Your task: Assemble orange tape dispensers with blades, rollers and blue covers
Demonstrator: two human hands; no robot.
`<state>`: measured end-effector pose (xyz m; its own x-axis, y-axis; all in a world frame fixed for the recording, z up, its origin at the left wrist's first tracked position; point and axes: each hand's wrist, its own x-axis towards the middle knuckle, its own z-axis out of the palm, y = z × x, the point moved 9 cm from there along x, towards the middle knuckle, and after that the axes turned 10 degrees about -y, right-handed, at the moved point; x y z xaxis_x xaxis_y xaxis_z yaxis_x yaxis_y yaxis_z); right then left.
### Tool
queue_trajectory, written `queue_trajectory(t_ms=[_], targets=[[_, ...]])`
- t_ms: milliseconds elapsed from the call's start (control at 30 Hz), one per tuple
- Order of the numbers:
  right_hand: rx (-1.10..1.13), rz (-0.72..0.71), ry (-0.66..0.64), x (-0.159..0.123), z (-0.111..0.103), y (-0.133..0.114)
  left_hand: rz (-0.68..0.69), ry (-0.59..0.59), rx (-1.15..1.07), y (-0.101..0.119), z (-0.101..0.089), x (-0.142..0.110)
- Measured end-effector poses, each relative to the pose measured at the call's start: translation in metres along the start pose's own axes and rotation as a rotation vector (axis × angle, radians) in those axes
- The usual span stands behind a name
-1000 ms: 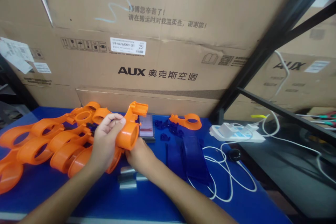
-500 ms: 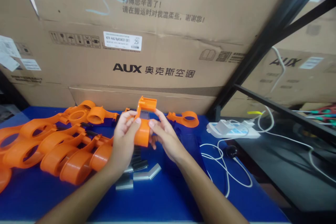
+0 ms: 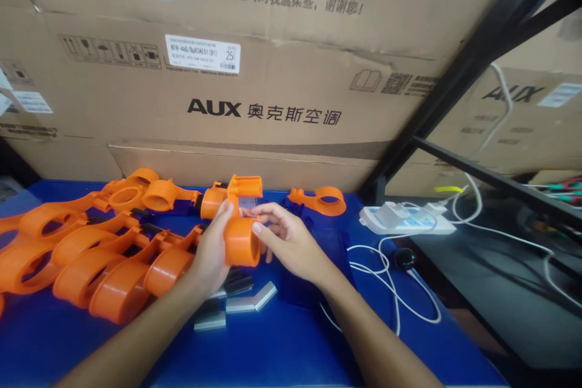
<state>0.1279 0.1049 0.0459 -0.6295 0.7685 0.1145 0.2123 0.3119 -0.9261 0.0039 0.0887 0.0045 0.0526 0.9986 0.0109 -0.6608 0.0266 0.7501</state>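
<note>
Leftward, orange pieces [image 3: 120, 297]: many rings with slim arms lie in rows on the blue table [image 3: 254, 357], the closest of them just beside my left wrist.
My left hand [image 3: 213, 257]: partly closed around the left side of an orange holder [image 3: 240, 247], thumb up along it; the fingers behind are hidden, but I clearly have hold of it here.
Pale strips [image 3: 240, 304]: they lie on the table nearer to me than the holder, between my forearms, with dark ones beside them.
Holder's feel: I judge it light and stiff, of smooth plastic that may slide a little under dry fingertips; the broad ring wall should take a firm hold, while the slim arm seems the part likeliest to crack.
Holder's place: it looks raised above the table, between my two hands, against my left palm, with the ring low and the arm rising to a blocky head.
My right hand [image 3: 293, 242]: half open, fingers loosely curled, thumb tip at the holder's right rim; whether I pinch it, I cannot tell.
Lone orange ring [image 3: 326, 207]: at the back of the table, beyond my right hand.
Power strip [image 3: 404, 227]: farther right, well apart from both hands.
</note>
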Motion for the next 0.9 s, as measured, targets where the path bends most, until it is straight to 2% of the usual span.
queue_trajectory(t_ms=[67, 100, 200, 300, 400, 467, 600, 733, 800, 900], targets=[[-0.233, 0.016, 0.052, -0.008, -0.011, -0.003, 0.003, 0.053, 0.021, 0.001, -0.008, -0.003], [-0.366, 0.016, 0.034, -0.011, -0.013, -0.006, -0.001, 0.081, 0.021, 0.001, -0.013, -0.005], [-0.66, -0.028, -0.221, -0.021, 0.001, -0.008, -0.025, 0.105, -0.007, 0.002, -0.021, -0.007], [-0.771, -0.007, -0.427, -0.031, 0.018, 0.003, 0.025, 0.012, -0.016, 0.007, -0.016, -0.005], [-0.81, 0.056, -0.497, -0.035, 0.03, 0.014, 0.074, -0.028, -0.034, 0.011, -0.014, -0.008], [-0.811, 0.046, -0.509, -0.035, 0.036, 0.016, 0.041, -0.05, -0.027, 0.008, -0.013, -0.011], [-0.797, -0.028, -0.492, -0.033, 0.041, 0.01, -0.044, -0.108, 0.048, 0.007, -0.01, -0.014], [-0.772, -0.068, -0.42, -0.028, 0.03, 0.001, -0.001, -0.083, 0.121, 0.014, -0.012, -0.014], [-0.714, -0.041, -0.32, -0.024, 0.016, -0.003, 0.03, -0.067, 0.156, 0.015, -0.013, -0.013], [-0.539, -0.002, -0.095, -0.021, -0.011, -0.01, 0.043, -0.036, 0.213, 0.01, -0.018, -0.013]])
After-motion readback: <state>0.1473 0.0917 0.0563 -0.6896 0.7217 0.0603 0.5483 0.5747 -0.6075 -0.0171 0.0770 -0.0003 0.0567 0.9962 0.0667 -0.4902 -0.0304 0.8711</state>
